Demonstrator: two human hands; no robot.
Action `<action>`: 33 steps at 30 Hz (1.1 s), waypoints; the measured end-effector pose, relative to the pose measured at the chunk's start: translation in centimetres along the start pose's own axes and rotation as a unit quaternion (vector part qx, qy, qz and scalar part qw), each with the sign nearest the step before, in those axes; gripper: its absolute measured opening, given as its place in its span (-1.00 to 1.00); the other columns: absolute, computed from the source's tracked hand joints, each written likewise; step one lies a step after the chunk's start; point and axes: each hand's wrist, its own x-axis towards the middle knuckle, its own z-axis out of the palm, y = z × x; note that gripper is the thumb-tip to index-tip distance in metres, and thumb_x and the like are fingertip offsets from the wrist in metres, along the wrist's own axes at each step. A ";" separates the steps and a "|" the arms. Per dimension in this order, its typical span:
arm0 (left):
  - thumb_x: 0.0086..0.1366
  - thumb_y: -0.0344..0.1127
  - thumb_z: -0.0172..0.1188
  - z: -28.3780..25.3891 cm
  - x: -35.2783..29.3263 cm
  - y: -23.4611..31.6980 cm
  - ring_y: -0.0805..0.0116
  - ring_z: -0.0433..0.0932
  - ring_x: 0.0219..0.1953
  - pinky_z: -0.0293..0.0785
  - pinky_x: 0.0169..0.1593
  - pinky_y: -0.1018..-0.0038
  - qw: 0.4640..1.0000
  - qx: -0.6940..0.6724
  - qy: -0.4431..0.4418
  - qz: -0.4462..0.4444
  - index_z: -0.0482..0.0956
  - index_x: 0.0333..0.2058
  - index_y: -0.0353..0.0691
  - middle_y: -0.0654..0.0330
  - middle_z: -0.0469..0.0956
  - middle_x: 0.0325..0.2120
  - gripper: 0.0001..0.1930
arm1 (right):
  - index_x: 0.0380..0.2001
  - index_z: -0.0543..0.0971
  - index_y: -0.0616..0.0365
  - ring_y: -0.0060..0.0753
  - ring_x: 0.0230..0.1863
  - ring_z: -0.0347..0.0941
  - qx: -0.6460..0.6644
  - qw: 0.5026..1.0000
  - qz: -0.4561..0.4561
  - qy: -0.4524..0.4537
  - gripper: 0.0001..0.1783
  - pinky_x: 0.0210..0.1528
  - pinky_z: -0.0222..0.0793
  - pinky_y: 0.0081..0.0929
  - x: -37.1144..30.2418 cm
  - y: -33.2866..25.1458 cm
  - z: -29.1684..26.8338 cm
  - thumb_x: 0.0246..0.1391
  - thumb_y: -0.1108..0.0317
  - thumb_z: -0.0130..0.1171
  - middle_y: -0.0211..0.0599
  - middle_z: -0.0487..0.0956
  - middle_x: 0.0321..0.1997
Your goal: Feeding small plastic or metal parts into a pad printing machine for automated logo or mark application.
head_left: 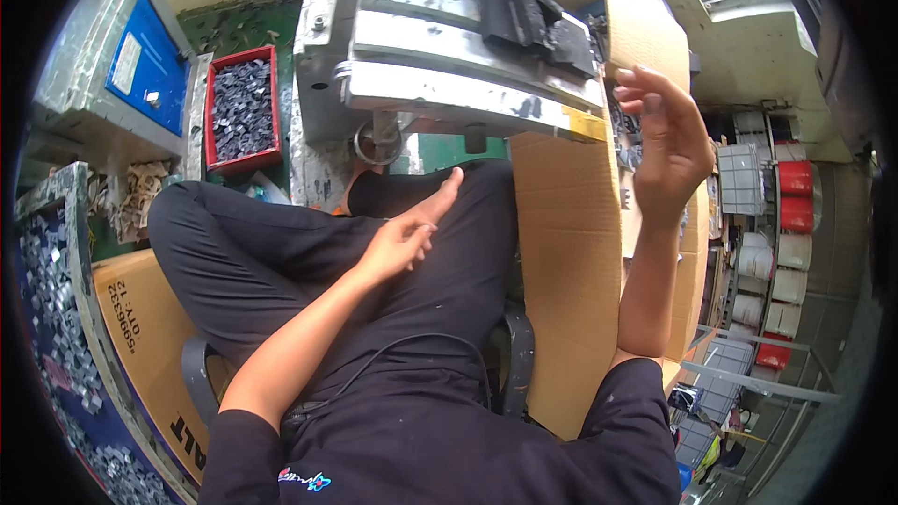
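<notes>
My left hand (pixel 397 249) hangs loosely over my lap beside a bare foot (pixel 441 200). Its fingers are slightly bent and nothing shows in them. Raised at the right, my right hand (pixel 670 136) has loosely bent fingers, with no object visible in it. That hand is over a tall open cardboard box (pixel 568 262), close to the right end of a slotted metal machine table (pixel 440 37). A dark metal fixture (pixel 535 23) sits on the table, and a yellow patch (pixel 584 123) marks its front edge.
At the far left stands a red crate (pixel 277 103) of small dark parts, near a grey cabinet with a blue panel (pixel 150 61). Small metal pieces (pixel 61 318) fill a bin at the left edge, beside another cardboard box (pixel 140 318). Shelving with red and white containers (pixel 795 196) lines the right.
</notes>
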 end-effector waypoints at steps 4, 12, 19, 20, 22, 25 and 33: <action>0.59 -0.25 0.03 -0.3 0.8 -0.8 0.56 0.60 -0.47 0.53 -0.48 0.59 0.999 -0.047 -0.006 -0.010 0.59 0.04 -0.35 0.20 0.61 -0.37 -0.70 | 0.04 0.67 0.28 -0.62 -0.21 0.58 -0.051 0.988 0.147 -0.010 -0.74 -0.16 0.48 -0.64 -2.3 3.8 -6.6 0.44 0.35 0.18 -0.30 0.73 -0.14; 0.60 -0.28 0.01 -0.2 0.6 0.1 0.57 0.57 -0.50 0.49 -0.52 0.62 0.999 -0.030 -0.004 -0.025 0.55 0.04 -0.35 0.21 0.57 -0.36 -0.73 | 0.03 0.69 0.07 -0.27 0.10 0.61 -0.226 0.915 0.215 -0.256 -0.64 0.01 0.52 -0.36 -9.3 3.7 -11.4 0.14 0.51 0.36 -0.26 0.67 0.14; 0.59 -0.27 0.02 0.3 1.0 -0.1 0.53 0.62 -0.49 0.55 -0.50 0.58 1.000 -0.011 -0.014 -0.017 0.58 0.06 -0.36 0.15 0.64 -0.35 -0.70 | 0.09 0.66 0.04 -0.13 0.08 0.58 -0.357 0.883 0.130 -0.275 -0.52 0.11 0.49 -0.24 -9.7 3.6 -10.6 0.09 0.64 0.32 -0.20 0.61 0.08; 0.58 -0.27 0.02 0.2 0.8 -0.1 0.53 0.62 -0.49 0.55 -0.50 0.58 1.000 -0.011 -0.010 -0.016 0.59 0.06 -0.35 0.15 0.64 -0.35 -0.70 | 0.08 0.67 0.05 -0.14 0.03 0.57 -0.326 0.911 0.126 -0.221 -0.52 0.05 0.51 -0.28 -9.0 2.8 -9.7 0.09 0.68 0.30 -0.19 0.58 0.05; 0.58 -0.26 0.03 0.2 0.8 0.1 0.53 0.63 -0.49 0.55 -0.50 0.58 1.000 -0.009 -0.004 -0.010 0.59 0.06 -0.35 0.14 0.65 -0.35 -0.70 | 0.05 0.69 0.08 -0.20 -0.04 0.55 -0.298 0.944 0.056 -0.131 -0.50 -0.06 0.53 -0.38 -7.5 1.9 -8.4 0.08 0.78 0.24 -0.16 0.51 0.05; 0.58 -0.25 0.04 0.1 0.6 0.1 0.52 0.63 -0.48 0.55 -0.49 0.58 1.000 -0.023 -0.006 -0.011 0.59 0.06 -0.35 0.14 0.65 -0.35 -0.69 | -0.01 0.70 0.16 -0.21 0.01 0.62 -0.267 0.961 -0.031 -0.060 -0.60 0.05 0.54 -0.39 -4.4 -0.3 -5.7 0.08 0.70 0.33 -0.13 0.64 0.03; 0.61 -0.24 0.00 -0.2 0.7 -0.1 0.52 0.62 -0.48 0.56 -0.46 0.57 0.999 -0.029 -0.016 -0.011 0.55 0.07 -0.34 0.16 0.64 -0.34 -0.70 | -0.10 0.69 0.23 -0.30 0.12 0.67 -0.024 1.000 0.007 -0.017 -0.73 0.19 0.50 -0.41 3.0 -2.4 2.9 0.11 0.62 0.41 -0.07 0.76 0.00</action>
